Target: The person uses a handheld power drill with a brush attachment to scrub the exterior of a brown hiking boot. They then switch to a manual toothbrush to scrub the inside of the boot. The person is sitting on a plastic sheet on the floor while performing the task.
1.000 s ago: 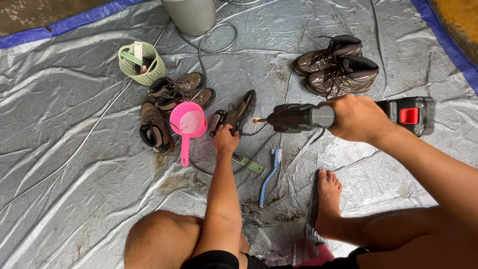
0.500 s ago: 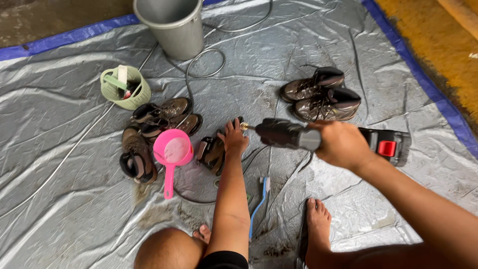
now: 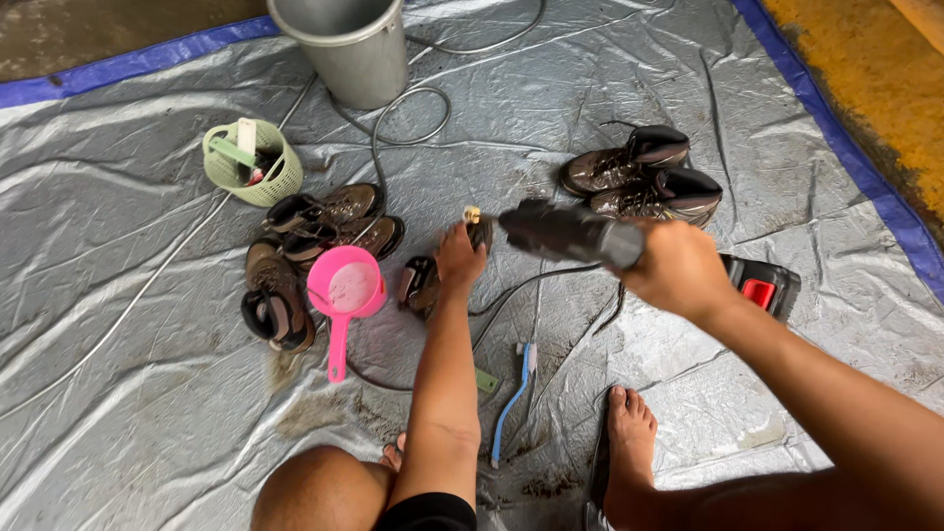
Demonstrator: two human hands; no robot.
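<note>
Fingers of right hand (image 3: 678, 267) clenched around grip of cordless spray gun (image 3: 580, 236). Long axis near horizontal, tipped slightly up toward nozzle; brass-coloured nozzle tip (image 3: 472, 213) pointing left, at dark shoe (image 3: 425, 283). Gun body dark grey, barrel lighter grey at the hand, black battery block with red patch (image 3: 762, 287) behind wrist. Held above tarpaulin (image 3: 118, 393), mid-frame.

Left hand (image 3: 459, 261) closed on top edge of the dark shoe, fingertips curled over it; shoe on its side, muddy, just right of pink ladle (image 3: 344, 292). Nozzle tip just beside left-hand knuckles; contact cannot be told.

Left of ladle: three brown shoes (image 3: 295, 256) in a cluster. Upper right: pair of brown-and-black boots (image 3: 639, 177). Also noted: green basket (image 3: 251, 162), grey bucket (image 3: 349, 44), blue-handled brush (image 3: 513, 398) between the legs, bare foot (image 3: 629, 442) on wet tarpaulin.
</note>
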